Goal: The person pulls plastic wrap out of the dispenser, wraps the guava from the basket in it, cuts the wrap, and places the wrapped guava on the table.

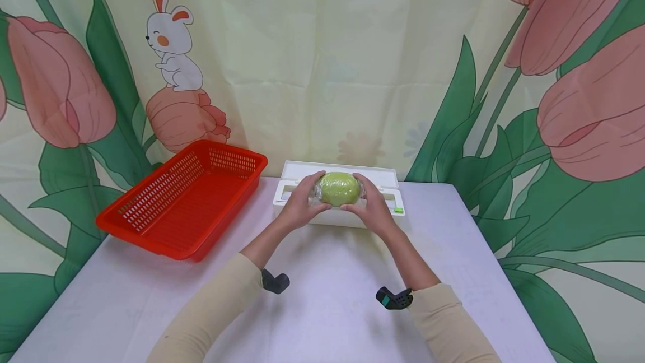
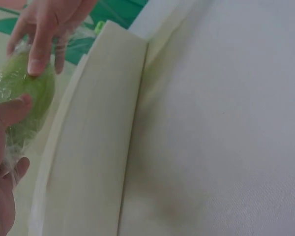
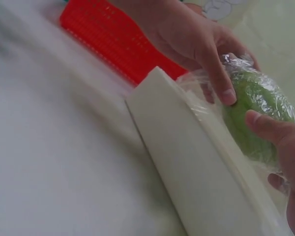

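Observation:
A green oval fruit (image 1: 340, 188) wrapped in shiny cling film is held up between both hands. My left hand (image 1: 301, 201) grips its left end, with the thumb on the near side. The right hand (image 1: 375, 210) grips the opposite end in the same way. Loose, crinkled film sticks out at both ends of the fruit (image 2: 32, 88), near the fingers. Just below and behind stands a white cling film dispenser (image 1: 337, 217), its lid (image 1: 388, 175) raised. In the right wrist view, both thumbs press on the wrapped fruit (image 3: 258, 98), and some film trails over the dispenser (image 3: 182, 147).
A red plastic basket (image 1: 201, 245) with slotted sides stands on the left of the white-covered table (image 1: 322, 307). At the dispenser's right end is a small green slider (image 1: 398, 210). A printed curtain (image 1: 373, 60) hangs directly behind the table.

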`<state>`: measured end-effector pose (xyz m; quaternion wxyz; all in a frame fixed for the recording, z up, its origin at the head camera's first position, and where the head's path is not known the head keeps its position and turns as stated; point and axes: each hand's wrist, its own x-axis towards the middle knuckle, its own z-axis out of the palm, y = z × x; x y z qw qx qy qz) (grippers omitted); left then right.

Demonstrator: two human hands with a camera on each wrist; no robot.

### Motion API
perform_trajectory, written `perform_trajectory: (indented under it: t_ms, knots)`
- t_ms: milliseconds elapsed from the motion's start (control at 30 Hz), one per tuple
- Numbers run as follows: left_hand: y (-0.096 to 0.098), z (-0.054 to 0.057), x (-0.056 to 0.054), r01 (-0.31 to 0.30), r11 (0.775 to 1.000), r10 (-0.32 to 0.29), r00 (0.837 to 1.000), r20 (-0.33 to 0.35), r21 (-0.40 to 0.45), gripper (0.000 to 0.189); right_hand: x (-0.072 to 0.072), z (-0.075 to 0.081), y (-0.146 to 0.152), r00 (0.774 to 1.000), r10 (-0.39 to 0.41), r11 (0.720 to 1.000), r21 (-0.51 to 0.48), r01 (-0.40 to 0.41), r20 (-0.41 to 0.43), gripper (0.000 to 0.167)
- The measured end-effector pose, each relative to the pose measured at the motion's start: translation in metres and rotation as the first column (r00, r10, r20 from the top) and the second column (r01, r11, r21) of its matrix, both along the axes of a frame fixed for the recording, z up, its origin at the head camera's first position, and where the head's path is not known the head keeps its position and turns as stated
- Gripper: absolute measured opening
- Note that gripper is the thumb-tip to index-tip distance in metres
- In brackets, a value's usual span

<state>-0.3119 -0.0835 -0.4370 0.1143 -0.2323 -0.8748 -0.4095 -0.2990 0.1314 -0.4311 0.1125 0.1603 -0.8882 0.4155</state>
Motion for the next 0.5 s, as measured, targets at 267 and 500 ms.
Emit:
perform_trajectory:
  t_ms: [267, 500]
  knots:
    - [0.0007, 0.0055, -0.0024, 0.003, 1.000, -0.003, 0.999, -0.039, -0.001, 0.084, -0.0018, 0.0047, 0.0007, 0.999, 0.013, 1.000, -0.009, -0.014, -0.033, 0.084]
    - [0.0006, 0.0097, -0.0024, 0.006, 1.000, -0.006, 0.998, -0.057, -0.001, 0.084, -0.0012, 0.0085, 0.0014, 0.998, 0.020, 1.000, -0.016, -0.021, -0.055, 0.085]
